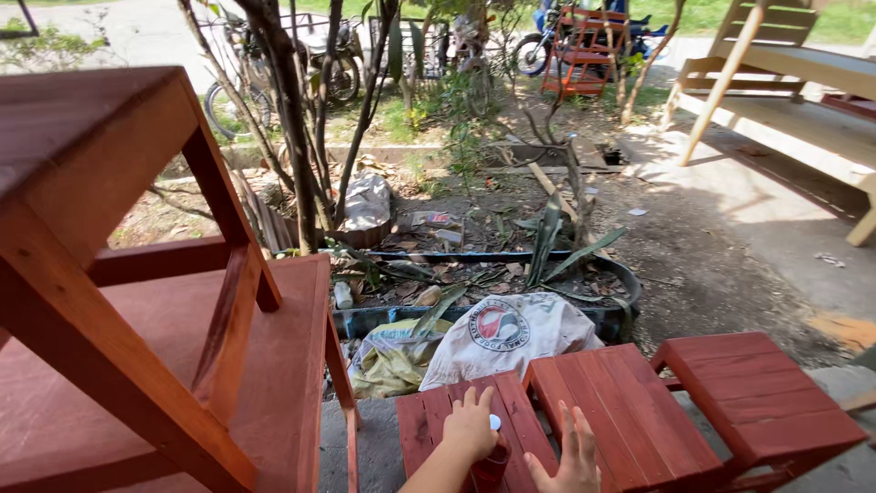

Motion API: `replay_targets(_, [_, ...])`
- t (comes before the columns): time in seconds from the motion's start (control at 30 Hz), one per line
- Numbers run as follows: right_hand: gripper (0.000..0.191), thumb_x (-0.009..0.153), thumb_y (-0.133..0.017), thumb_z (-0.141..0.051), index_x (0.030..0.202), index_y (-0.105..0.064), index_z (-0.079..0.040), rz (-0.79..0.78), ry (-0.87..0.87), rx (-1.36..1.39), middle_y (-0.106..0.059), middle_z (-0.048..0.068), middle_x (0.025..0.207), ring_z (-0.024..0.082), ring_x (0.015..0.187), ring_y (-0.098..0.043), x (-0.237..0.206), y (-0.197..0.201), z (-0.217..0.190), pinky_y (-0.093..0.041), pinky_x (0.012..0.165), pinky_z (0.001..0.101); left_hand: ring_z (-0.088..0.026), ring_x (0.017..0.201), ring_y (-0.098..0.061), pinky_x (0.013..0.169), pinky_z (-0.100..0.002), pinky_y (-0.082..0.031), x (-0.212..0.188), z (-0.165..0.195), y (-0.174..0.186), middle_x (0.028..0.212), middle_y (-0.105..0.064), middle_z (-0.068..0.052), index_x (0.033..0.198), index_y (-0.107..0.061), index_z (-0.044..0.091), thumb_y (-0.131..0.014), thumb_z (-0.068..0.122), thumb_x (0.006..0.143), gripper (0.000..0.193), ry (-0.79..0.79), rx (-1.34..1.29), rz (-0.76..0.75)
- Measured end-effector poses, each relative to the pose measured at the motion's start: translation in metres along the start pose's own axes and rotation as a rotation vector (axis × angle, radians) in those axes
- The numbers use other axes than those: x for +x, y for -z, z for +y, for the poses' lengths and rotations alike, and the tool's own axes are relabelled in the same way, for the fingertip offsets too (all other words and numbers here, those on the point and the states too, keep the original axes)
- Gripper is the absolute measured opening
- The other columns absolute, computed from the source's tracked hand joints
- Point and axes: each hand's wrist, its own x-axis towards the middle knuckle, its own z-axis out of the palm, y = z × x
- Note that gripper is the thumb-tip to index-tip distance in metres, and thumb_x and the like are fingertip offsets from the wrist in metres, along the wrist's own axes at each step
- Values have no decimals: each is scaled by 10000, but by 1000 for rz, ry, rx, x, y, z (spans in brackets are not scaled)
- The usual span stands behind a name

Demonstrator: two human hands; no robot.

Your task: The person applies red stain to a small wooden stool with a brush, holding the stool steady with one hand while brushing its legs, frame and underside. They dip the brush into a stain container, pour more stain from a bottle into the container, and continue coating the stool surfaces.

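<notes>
A large red-stained wooden shelf frame [164, 301] is seen at left. One small dark red bottle with a pale cap [493, 454] stands on a low slatted stool [456, 420] and is grasped by the left hand [470, 427]; uncapping is judged the step at hand. The right hand [575, 452] lies released on the second of three stools [630, 411], so a steadying hold would be called for next.

Both hands low in view

Left hand [471, 425] curls closed, fingers forward; right hand [573, 455] lies open, fingers spread.
</notes>
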Motion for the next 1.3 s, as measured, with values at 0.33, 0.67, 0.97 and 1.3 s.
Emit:
replay_targets(0.33, [1173,595,-960,-291,1572,-317,-208,1,65,60,-331,210,1493,398,1423,-353,0,-64,41,-407,1124,553,-369,1116,-635,925,-474,-535,24,-22,-45,1247,-618,-122,1192,-621,95,-730,297,839,422,-58,-124,113])
replay_targets(0.67, [1085,493,-900,-377,1446,-467,-93,197,171,300,-574,196,1304,335,1275,-518,8,-33,-12,-448,1069,518,-406,940,-675,837,-472,-564,-6,-16,-10,1071,-648,-193,992,-655,15,-760,326,771,396,-239,-109,240])
replay_targets(0.97, [940,568,-884,-165,1418,-502,-47,-131,70,690,-643,190,1289,301,1233,-603,-2,33,-113,-489,1047,490,-399,920,-671,793,-470,-547,-134,37,173,971,-679,-195,925,-685,7,-810,395,739,449,-510,-311,313])
replay_targets(1.3, [808,651,-867,71,1387,-541,3,-570,151,1105,-721,183,1273,265,1185,-698,-75,68,-247,-534,1022,458,-392,916,-689,777,-466,-543,-282,-6,315,966,-709,-180,1123,-666,62,-760,454,819,506,-560,-246,361])
